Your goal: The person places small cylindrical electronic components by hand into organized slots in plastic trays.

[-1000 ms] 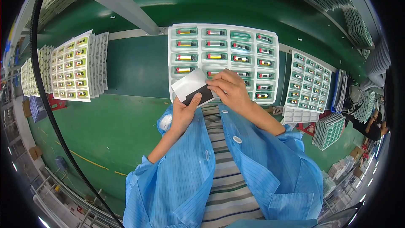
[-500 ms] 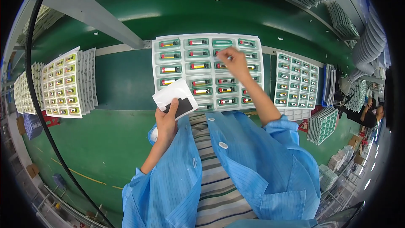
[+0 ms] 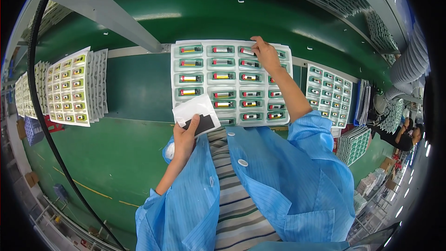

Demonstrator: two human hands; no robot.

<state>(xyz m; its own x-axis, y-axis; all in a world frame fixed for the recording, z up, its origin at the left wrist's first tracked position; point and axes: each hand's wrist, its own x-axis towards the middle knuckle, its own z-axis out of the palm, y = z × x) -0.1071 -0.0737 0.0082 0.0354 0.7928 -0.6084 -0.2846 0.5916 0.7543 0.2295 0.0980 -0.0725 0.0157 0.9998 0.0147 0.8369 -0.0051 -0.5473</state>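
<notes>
In front of me lies a white tray (image 3: 205,79) with rows of green-lined pockets. Most visible pockets hold a small battery-like part with a red end, a pale label and a black end. My left hand (image 3: 185,140) pinches a white backing sheet (image 3: 195,107) with a black patch (image 3: 203,124) on it, thumb on top, over the tray's near left corner. At the far row, my right hand (image 3: 266,56) has its fingers closed at a battery-like part (image 3: 246,51), which sits tilted in the third pocket. Its fingertips partly cover that part's right end.
Filled trays stand tilted at the left (image 3: 68,90) and the right (image 3: 329,94). A grey metal post (image 3: 111,14) slants down to the bench beyond the main tray. A black cable (image 3: 44,121) hangs along the left. Small white scraps lie on the green surface beyond.
My right hand has moved away from me, from the second row to the far row. The third far pocket was bare before and now has a part in it. My left hand stays nearly still.
</notes>
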